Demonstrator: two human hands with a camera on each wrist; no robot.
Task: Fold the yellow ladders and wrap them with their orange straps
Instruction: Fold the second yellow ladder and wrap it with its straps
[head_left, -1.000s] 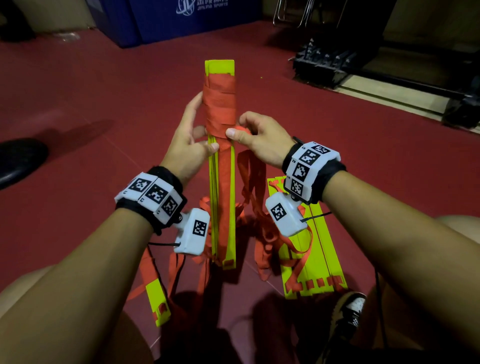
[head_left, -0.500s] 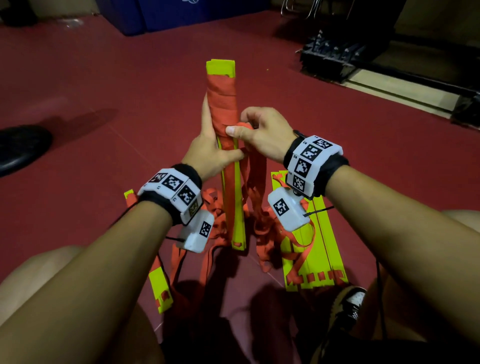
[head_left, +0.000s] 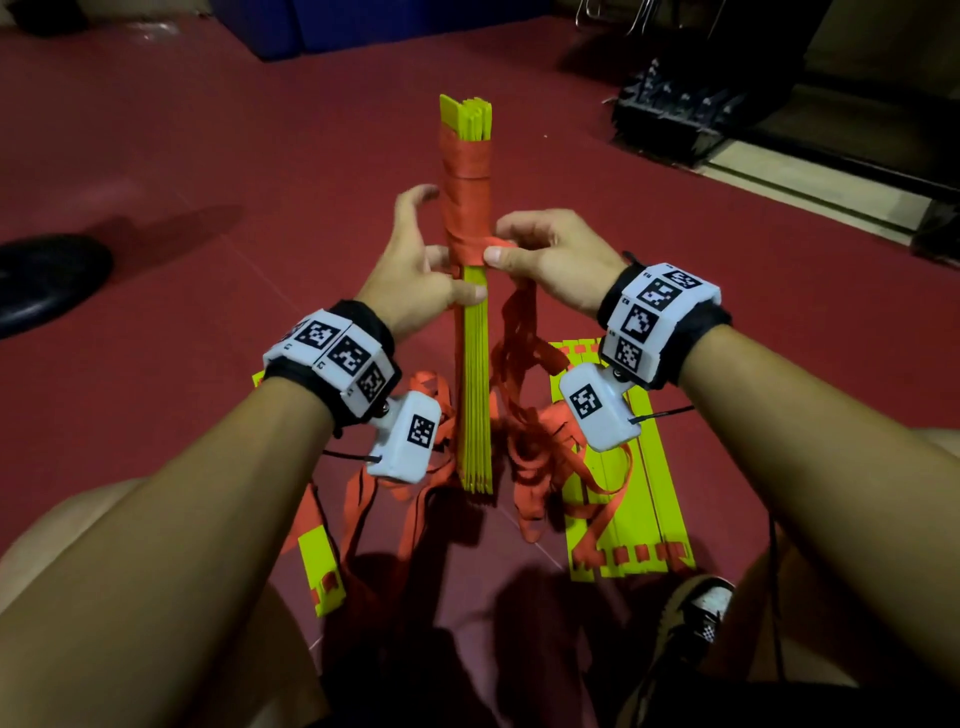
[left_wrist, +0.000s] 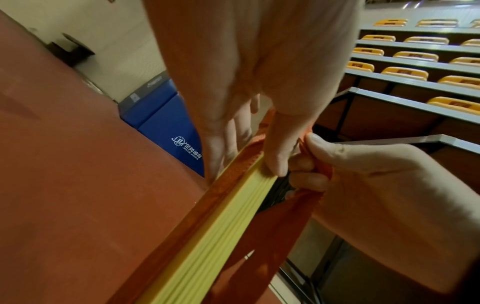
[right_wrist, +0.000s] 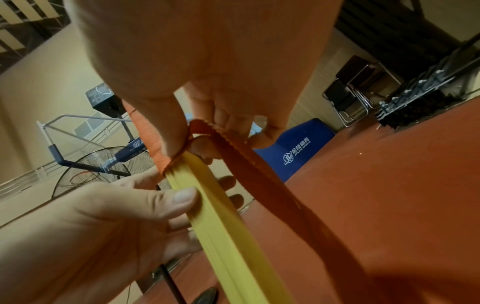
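Now the bundle of folded yellow ladder rungs (head_left: 471, 374) stands upright between the knees with its narrow edge toward the head camera, whereas half a second ago its broad face showed; it has been rotated about its long axis. The orange strap wrap (head_left: 466, 197) covers the upper part, and its lowest turn sits a little further down than before, right at the hands.

The left hand (head_left: 415, 280) has changed its hold: earlier it was closed round the bundle, and now the thumb presses the front edge of the rungs just below the wrap while the fingers (head_left: 413, 200) are spread loose behind, the index lifted clear. In the left wrist view the thumb bears on the yellow edges. The right hand (head_left: 545, 254) still pinches the working orange strap (right_wrist: 233, 142) between thumb and forefinger, hard against the right side of the bundle, with the strap looping over the fingers in the right wrist view.

Judging from this, another turn has just been laid and the left hand is freeing itself to receive the strap behind. Much loose strap (head_left: 524, 415) still trails to the red floor (head_left: 182, 156), where a second ladder (head_left: 639, 499) lies flat and unwrapped, so the task is well short of done.
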